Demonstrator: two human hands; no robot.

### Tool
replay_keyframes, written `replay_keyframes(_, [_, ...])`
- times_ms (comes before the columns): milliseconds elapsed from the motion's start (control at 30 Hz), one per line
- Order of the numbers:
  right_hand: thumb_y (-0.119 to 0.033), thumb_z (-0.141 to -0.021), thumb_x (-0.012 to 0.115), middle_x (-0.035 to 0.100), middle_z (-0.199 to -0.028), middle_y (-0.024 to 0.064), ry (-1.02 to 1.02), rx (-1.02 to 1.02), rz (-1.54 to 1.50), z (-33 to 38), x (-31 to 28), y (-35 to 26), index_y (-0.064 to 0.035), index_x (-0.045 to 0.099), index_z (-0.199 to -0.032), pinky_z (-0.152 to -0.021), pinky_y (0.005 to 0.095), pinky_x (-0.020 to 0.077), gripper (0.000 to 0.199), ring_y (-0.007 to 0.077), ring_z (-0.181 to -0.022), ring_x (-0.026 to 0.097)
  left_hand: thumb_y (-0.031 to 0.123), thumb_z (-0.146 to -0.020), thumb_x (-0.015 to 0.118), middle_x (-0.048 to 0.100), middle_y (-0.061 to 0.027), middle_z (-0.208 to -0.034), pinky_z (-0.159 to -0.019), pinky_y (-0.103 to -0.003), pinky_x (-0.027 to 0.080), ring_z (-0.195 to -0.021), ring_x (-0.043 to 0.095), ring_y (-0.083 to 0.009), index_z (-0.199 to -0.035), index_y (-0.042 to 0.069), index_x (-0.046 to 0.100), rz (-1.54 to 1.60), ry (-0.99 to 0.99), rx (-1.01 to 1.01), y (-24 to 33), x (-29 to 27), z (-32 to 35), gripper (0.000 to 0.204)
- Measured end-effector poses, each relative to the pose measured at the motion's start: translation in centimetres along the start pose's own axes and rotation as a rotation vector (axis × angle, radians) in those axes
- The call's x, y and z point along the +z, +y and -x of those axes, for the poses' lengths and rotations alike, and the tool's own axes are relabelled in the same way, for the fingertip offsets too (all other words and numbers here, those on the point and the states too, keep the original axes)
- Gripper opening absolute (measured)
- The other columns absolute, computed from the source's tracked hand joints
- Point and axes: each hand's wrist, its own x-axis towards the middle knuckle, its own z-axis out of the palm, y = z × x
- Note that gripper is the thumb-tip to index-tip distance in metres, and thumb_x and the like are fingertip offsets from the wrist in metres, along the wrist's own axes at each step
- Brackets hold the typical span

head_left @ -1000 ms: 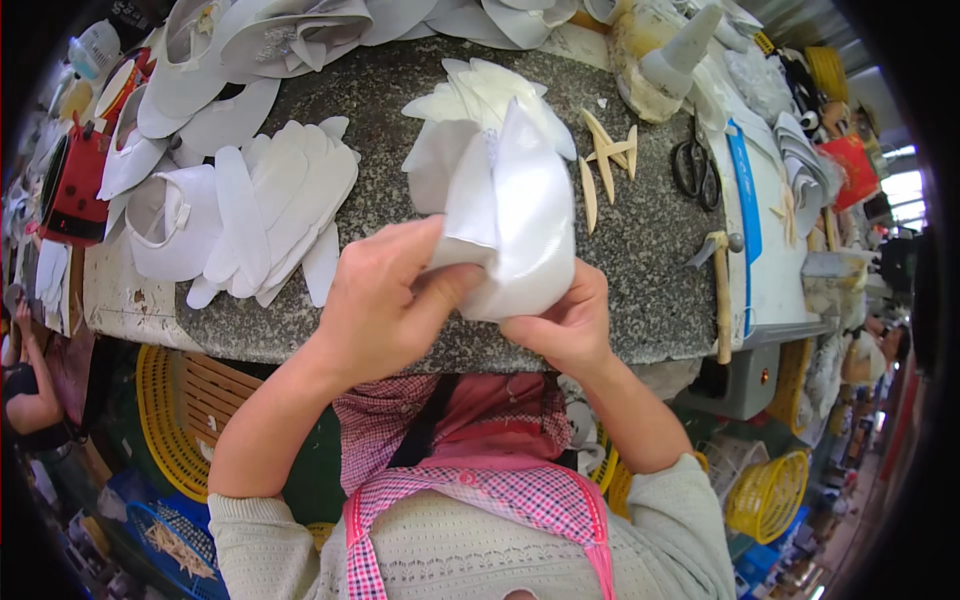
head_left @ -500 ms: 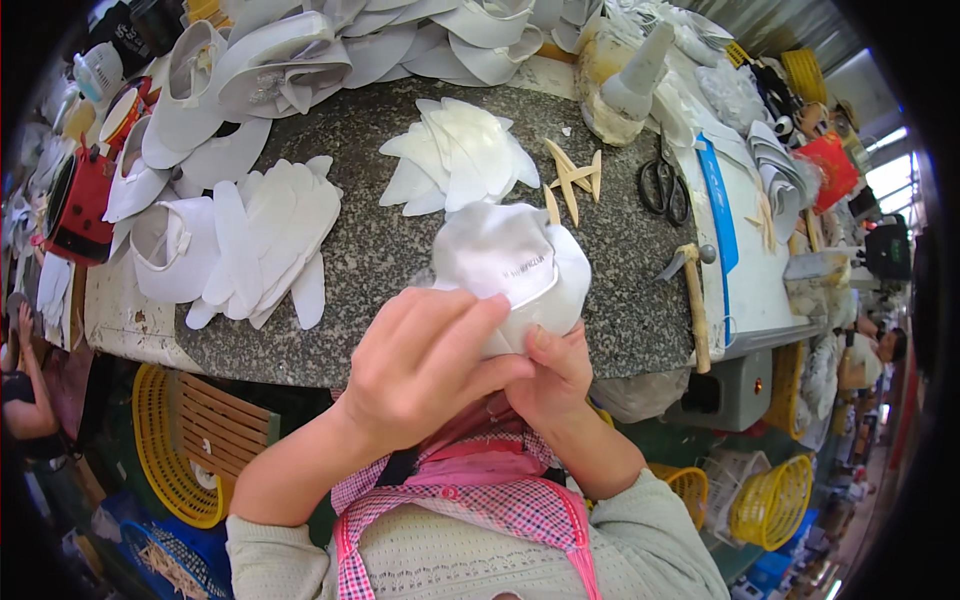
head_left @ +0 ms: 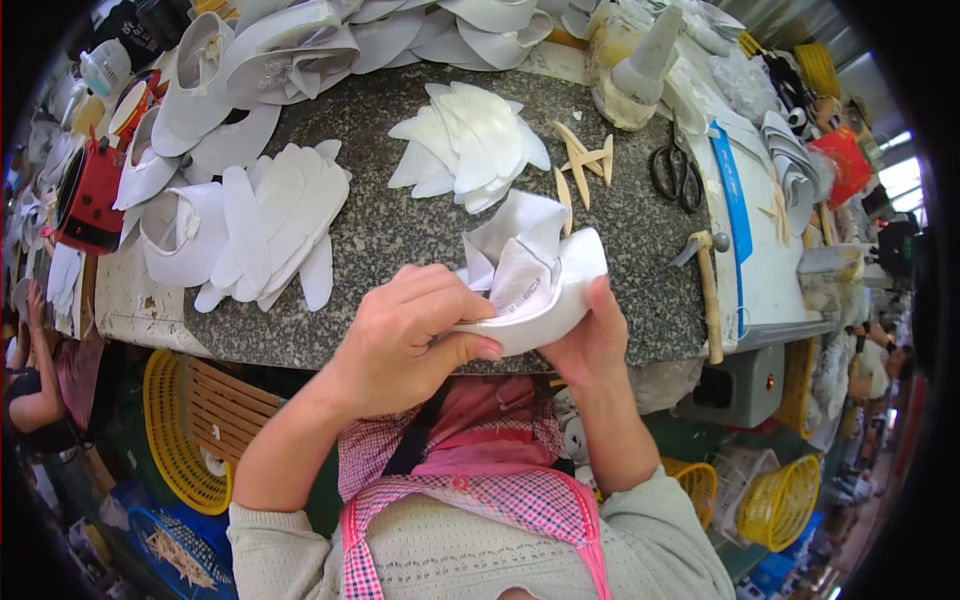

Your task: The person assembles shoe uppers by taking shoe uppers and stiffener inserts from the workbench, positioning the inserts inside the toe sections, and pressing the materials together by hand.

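A white shoe upper (head_left: pixel 550 318) is held between both hands above the near edge of the dark speckled stone slab (head_left: pixel 390 235). My left hand (head_left: pixel 405 335) pinches its left rim, thumb below and fingers over the edge. On the other side my right hand (head_left: pixel 597 335) grips the upper, with the thumb along its outer wall. Its pale lining faces up and carries small printed marks. Just beyond the upper lies a fanned stack of white curved pieces (head_left: pixel 465 145). Several pale pointed wooden sticks (head_left: pixel 580 165) lie beside that stack.
Long white pieces (head_left: pixel 285 220) and more white uppers (head_left: pixel 182 235) lie on the left. Black-handled scissors (head_left: pixel 678 178), a wooden-handled hammer (head_left: pixel 711 300) and a blue strip (head_left: pixel 732 195) are on the right. A white cone-topped container (head_left: pixel 640 80) stands behind. Yellow baskets (head_left: pixel 165 430) stand below.
The upper has been turned so its opening and lining show more. My left hand has shifted to its left rim, and my right hand has moved up its right side.
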Motion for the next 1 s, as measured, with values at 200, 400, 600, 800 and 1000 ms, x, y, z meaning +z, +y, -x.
replay_keyframes(200, [-0.003, -0.076, 0.066, 0.056, -0.113, 0.0118, -0.086, -0.151, 0.203, -0.2, -0.9, 1.9, 0.0017, 0.043, -0.122, -0.092, 0.038, 0.044, 0.052, 0.0227, -0.104, 0.056, 0.011, -0.065, 0.072, 0.058, -0.0066, -0.09, -0.07, -0.036, 0.043, -0.081, 0.056, -0.0258, -0.094, 0.006, 0.059, -0.228, -0.212, 0.092, -1.1, -0.7, -0.1, 0.033])
replay_keyframes(400, [0.001, -0.077, 0.066, 0.061, -0.101, 0.011, -0.004, -0.384, 0.194, -0.3, 0.3, 4.9, 0.0016, 0.053, -0.112, -0.083, 0.032, 0.048, 0.038, 0.0187, -0.092, 0.06, 0.012, -0.067, 0.072, 0.057, -0.0102, -0.077, -0.061, -0.034, 0.047, -0.07, 0.057, -0.0264, -0.09, 0.0, 0.059, -0.385, 0.188, 0.122, -1.1, 2.4, 1.8, 0.03])
replay_keyframes(600, [-0.001, -0.076, 0.068, 0.063, -0.089, 0.0075, -0.05, -0.678, 0.765, -0.6, -2.5, 3.7, 0.002, 0.059, -0.099, -0.068, 0.0284, 0.048, 0.025, 0.0133, -0.077, 0.06, 0.011, -0.073, 0.067, 0.052, -0.012, -0.072, -0.06, -0.038, 0.044, -0.066, 0.053, -0.0303, -0.083, 0.002, 0.056, -0.067, -0.132, -0.138, -1.1, 1.1, 1.5, 0.017])
replay_keyframes(800, [-0.004, -0.077, 0.068, 0.062, -0.089, 0.0066, 0.145, -0.319, 0.43, -0.2, -0.4, 3.8, 0.0019, 0.058, -0.098, -0.069, 0.0282, 0.0489, 0.023, 0.0131, -0.076, 0.06, 0.012, -0.072, 0.071, 0.055, -0.0099, -0.07, -0.054, -0.032, 0.043, -0.061, 0.054, -0.0252, -0.081, 0.003, 0.059, -0.127, -0.011, -0.103, -1.2, 1.2, 2.7, 0.018])
replay_keyframes(1000, [-0.006, -0.079, 0.068, 0.062, -0.088, 0.0062, 0.096, -0.516, 0.533, 0.1, -1.0, 4.7, 0.0013, 0.059, -0.097, -0.067, 0.0249, 0.048, 0.021, 0.0119, -0.074, 0.059, 0.012, -0.076, 0.068, 0.057, -0.0097, -0.068, -0.055, -0.033, 0.044, -0.06, 0.056, -0.0242, -0.082, 0.002, 0.061, -0.237, 0.019, -0.118, -0.6, 1.6, 3.2, 0.013])
